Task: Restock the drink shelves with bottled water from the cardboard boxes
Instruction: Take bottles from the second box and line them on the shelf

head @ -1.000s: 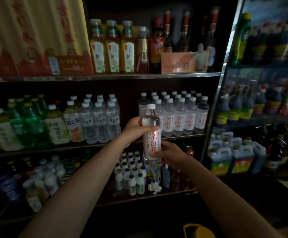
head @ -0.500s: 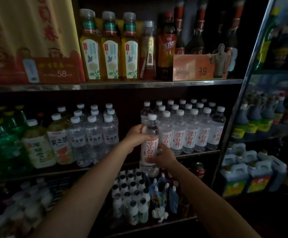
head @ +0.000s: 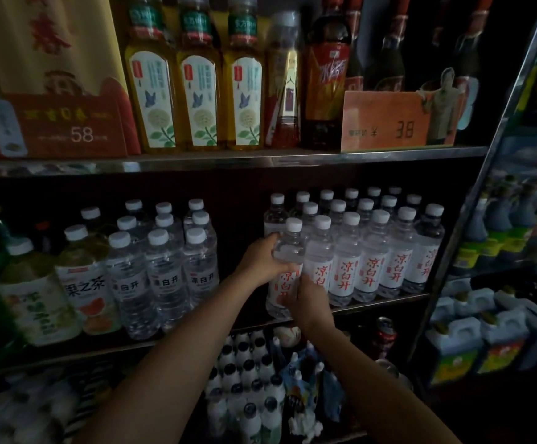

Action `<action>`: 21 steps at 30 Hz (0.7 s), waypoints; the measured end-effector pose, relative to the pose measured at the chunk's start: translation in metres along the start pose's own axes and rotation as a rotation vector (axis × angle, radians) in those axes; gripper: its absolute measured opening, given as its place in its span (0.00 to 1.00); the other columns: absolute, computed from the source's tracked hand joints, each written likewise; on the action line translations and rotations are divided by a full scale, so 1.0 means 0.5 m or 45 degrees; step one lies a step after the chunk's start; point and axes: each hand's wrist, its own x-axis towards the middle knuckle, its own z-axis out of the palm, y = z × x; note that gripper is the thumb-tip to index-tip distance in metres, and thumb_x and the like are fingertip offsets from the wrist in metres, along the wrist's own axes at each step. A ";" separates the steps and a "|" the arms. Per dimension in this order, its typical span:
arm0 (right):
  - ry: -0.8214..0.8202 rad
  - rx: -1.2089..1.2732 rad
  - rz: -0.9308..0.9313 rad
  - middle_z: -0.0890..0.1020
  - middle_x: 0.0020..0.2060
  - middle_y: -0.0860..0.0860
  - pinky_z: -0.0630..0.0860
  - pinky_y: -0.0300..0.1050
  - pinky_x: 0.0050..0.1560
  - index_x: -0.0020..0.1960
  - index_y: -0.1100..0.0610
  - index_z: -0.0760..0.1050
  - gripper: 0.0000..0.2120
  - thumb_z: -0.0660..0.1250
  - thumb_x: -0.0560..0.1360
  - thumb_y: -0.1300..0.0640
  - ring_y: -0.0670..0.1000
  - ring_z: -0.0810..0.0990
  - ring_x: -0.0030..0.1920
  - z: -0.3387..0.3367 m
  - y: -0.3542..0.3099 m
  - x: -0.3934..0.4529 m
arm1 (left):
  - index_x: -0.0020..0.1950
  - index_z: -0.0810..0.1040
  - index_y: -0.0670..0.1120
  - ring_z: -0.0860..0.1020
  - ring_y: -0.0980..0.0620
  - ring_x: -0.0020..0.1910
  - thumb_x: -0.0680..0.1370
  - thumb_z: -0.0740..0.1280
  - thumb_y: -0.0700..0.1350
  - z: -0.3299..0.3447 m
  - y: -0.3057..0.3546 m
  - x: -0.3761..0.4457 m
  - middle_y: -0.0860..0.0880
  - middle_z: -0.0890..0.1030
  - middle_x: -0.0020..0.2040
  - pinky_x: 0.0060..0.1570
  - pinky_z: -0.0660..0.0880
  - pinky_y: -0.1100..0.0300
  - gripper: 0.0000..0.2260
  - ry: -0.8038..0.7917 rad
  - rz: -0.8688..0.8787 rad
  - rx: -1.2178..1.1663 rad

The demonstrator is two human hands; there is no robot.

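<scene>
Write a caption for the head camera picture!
Both hands set a red-lettered water bottle on the middle shelf.

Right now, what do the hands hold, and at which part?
One water bottle: the left hand grips its shoulder below the cap, the right hand its lower body.

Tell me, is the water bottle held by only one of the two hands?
No, both hands grip the water bottle: the left hand at its shoulder, the right hand at its lower part.
</scene>
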 end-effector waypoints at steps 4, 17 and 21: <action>0.135 -0.104 0.031 0.81 0.52 0.58 0.74 0.44 0.39 0.64 0.60 0.63 0.19 0.66 0.77 0.59 0.55 0.82 0.49 0.032 -0.015 0.006 | 0.65 0.74 0.50 0.77 0.52 0.57 0.68 0.77 0.43 -0.008 -0.008 0.018 0.51 0.80 0.58 0.59 0.74 0.55 0.26 0.023 -0.052 -0.030; 0.132 -0.284 -0.139 0.80 0.54 0.55 0.76 0.47 0.47 0.64 0.57 0.66 0.16 0.57 0.77 0.66 0.55 0.81 0.50 0.030 0.009 0.029 | 0.66 0.74 0.50 0.79 0.49 0.58 0.68 0.77 0.44 0.026 -0.030 0.095 0.48 0.80 0.59 0.58 0.75 0.54 0.27 0.223 0.003 -0.051; 0.129 -0.152 -0.129 0.84 0.48 0.53 0.79 0.49 0.48 0.56 0.55 0.73 0.10 0.62 0.75 0.60 0.54 0.82 0.50 0.019 0.017 0.020 | 0.66 0.74 0.49 0.78 0.48 0.58 0.68 0.77 0.44 0.027 -0.037 0.100 0.47 0.80 0.59 0.55 0.74 0.58 0.27 0.238 -0.011 -0.031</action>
